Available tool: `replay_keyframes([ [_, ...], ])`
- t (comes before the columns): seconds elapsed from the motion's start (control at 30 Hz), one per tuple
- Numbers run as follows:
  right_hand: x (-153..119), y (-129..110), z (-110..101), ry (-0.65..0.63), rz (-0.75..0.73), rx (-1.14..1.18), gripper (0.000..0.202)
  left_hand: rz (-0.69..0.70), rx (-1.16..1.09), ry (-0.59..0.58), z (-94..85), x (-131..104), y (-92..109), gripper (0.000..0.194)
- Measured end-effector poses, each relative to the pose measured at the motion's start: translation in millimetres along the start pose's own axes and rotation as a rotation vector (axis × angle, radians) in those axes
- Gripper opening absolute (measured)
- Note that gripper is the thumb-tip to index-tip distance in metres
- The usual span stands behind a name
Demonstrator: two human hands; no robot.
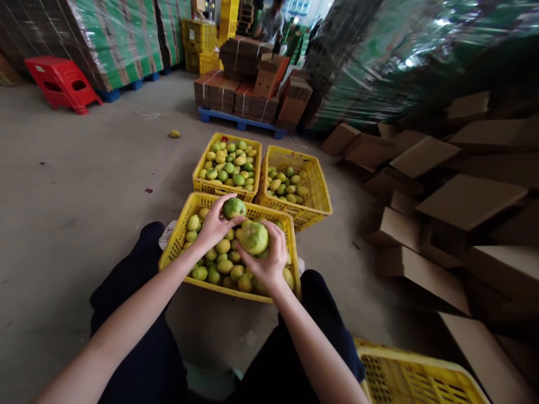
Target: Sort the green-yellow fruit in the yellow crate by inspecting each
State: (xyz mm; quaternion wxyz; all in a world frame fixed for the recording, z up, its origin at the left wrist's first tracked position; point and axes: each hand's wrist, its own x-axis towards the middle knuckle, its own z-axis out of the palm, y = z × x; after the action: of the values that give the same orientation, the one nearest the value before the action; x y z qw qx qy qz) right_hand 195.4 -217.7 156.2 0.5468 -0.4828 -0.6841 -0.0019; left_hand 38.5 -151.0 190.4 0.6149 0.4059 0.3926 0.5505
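Note:
My left hand is closed around a dark green lemon, thumb below it and fingers behind. In my right hand is a larger, paler green lemon with a bumpy skin. Both hands are above the near yellow crate, which stands between my knees. Many yellow and green lemons fill that crate; my hands and forearms hide some of them.
Beyond stand a yellow crate full of lemons and a partly filled yellow crate. Another yellow crate is at my right. Cardboard boxes lie piled on the right. A red stool and a loose lemon are on the floor.

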Motion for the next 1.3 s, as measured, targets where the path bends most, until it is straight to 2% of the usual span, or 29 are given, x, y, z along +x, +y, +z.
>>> replay_keyframes([
  [0.1, 9.4, 7.2, -8.1, 0.080, 0.174, 0.001, 0.062, -0.082, -0.222, 0.058, 1.3, -1.0, 11.3, 0.046],
  [0.2, 16.8, 9.8, -11.7, 0.113, 0.316, 0.057, 0.059, -0.151, -0.399, -0.018, 2.7, -6.2, 14.6, 0.054],
  [0.33, 18.7, 3.6, -14.8, 0.085, 0.339, 0.110, 0.059, -0.077, -0.276, -0.168, 3.3, -13.1, 12.3, 0.060],
  [0.47, 19.4, -2.9, -19.9, 0.056, 0.352, 0.143, 0.060, -0.101, -0.258, -0.179, -0.2, -16.8, 15.4, 0.062],
  [0.53, 21.8, -2.4, -21.1, 0.027, 0.425, 0.255, 0.062, -0.158, -0.303, -0.154, -1.5, -17.1, 18.1, 0.069],
  [0.6, 24.3, 0.7, -19.8, -0.038, 0.537, 0.488, 0.069, -0.213, -0.367, -0.107, -0.9, -16.2, 19.2, 0.067],
  [0.67, 25.3, 4.5, -15.9, -0.110, 0.665, 0.765, 0.076, -0.286, -0.449, -0.043, 1.4, -14.0, 17.2, 0.046],
  [0.73, 24.8, 7.3, -10.5, -0.152, 0.796, 0.979, 0.076, -0.416, -0.527, 0.006, 3.9, -10.5, 12.5, 0.023],
  [0.8, 23.8, 8.6, -5.6, -0.169, 0.902, 1.103, 0.067, -0.545, -0.584, 0.036, 5.1, -6.4, 6.4, 0.021],
  [0.87, 23.6, 9.3, -2.4, -0.169, 0.951, 1.183, 0.062, -0.610, -0.620, 0.063, 4.8, -3.5, 0.8, 0.025],
  [0.97, 25.1, 10.7, -1.1, -0.152, 0.974, 1.257, 0.060, -0.611, -0.662, 0.090, 3.3, -2.8, -3.2, 0.033],
  [1.07, 27.2, 10.8, -1.6, -0.150, 1.008, 1.290, 0.056, -0.641, -0.708, 0.102, 2.6, -4.5, -0.5, 0.042],
  [1.13, 27.7, 9.2, -1.5, -0.171, 1.049, 1.320, 0.053, -0.656, -0.745, 0.161, 2.2, -5.5, 3.4, 0.049],
  [1.2, 26.8, 7.2, -0.5, -0.171, 1.106, 1.351, 0.054, -0.652, -0.793, 0.236, 1.5, -6.4, 7.2, 0.045],
  [1.3, 22.3, 5.7, 3.2, -0.126, 1.177, 1.350, 0.061, -0.632, -0.855, 0.311, 0.6, -8.6, 12.0, 0.028],
])
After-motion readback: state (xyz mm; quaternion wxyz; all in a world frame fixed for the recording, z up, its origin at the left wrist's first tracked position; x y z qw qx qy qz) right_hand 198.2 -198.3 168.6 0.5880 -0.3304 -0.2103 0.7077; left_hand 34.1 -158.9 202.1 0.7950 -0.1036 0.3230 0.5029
